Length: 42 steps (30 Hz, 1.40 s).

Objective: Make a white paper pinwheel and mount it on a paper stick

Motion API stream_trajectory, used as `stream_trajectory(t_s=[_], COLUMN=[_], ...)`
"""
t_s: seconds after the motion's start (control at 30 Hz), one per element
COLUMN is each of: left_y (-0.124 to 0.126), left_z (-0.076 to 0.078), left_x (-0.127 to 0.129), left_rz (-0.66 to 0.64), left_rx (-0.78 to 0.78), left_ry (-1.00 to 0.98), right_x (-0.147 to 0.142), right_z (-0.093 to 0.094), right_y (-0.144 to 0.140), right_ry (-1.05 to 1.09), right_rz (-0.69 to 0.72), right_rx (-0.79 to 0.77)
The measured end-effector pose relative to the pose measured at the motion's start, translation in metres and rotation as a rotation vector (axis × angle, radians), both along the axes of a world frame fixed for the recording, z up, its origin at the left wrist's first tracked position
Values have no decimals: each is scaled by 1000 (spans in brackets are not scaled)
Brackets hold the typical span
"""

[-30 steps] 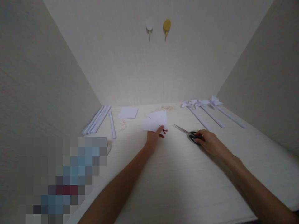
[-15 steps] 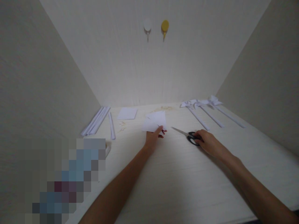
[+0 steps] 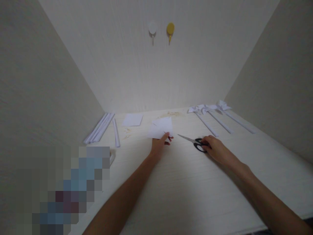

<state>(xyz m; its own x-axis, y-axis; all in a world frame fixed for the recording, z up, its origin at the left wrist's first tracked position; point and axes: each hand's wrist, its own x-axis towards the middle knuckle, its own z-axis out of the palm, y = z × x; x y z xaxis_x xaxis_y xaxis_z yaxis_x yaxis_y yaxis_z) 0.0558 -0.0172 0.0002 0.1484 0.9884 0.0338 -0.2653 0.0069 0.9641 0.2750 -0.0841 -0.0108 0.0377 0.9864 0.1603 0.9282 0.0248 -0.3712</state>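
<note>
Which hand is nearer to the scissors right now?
Right. The right hand rests on the black handles of the scissors; the left hand is off to their left, holding the white paper.

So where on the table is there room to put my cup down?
The widest bare patch of the table is near you, between the two forearms. It's crowded further back: rolled paper sticks on the left, the paper sheet under the left hand, scissors at the right hand, and pinwheels behind.
</note>
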Motion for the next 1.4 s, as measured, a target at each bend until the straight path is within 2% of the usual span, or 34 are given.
stream_trajectory(t_s=[0.3, 0.47, 0.63, 0.8, 0.97, 1.1, 1.2, 1.3, 1.4], left_y=[0, 0, 1, 0, -7, -15, -21, -27, -34], left_z=[0, 0, -2, -1, 4, 14, 19, 15, 6], left_x=[0, 0, 0, 0, -2, -11, -21, -30, -34], left_rz=[-4, 5, -2, -18, 20, 13, 3, 32, 16], left_rx=[-1, -11, 5, 22, 1, -9, 12, 3, -33], left_ry=[-2, -10, -16, -17, -11, 11, 21, 18, 32], right_x=[0, -3, -10, -20, -40, -63, -83, -103, -118], right_z=[3, 9, 16, 15, 14, 20, 23, 19, 9], right_y=[-1, -3, -5, -6, -3, 1, 6, 9, 10], right_ry=[28, 43, 119, 229, 475, 872, 1180, 1354, 1420], right_rz=[23, 32, 50, 74, 93, 138, 224, 268, 323], right_rx=[14, 72, 126, 188, 217, -35, -154, -201, -230])
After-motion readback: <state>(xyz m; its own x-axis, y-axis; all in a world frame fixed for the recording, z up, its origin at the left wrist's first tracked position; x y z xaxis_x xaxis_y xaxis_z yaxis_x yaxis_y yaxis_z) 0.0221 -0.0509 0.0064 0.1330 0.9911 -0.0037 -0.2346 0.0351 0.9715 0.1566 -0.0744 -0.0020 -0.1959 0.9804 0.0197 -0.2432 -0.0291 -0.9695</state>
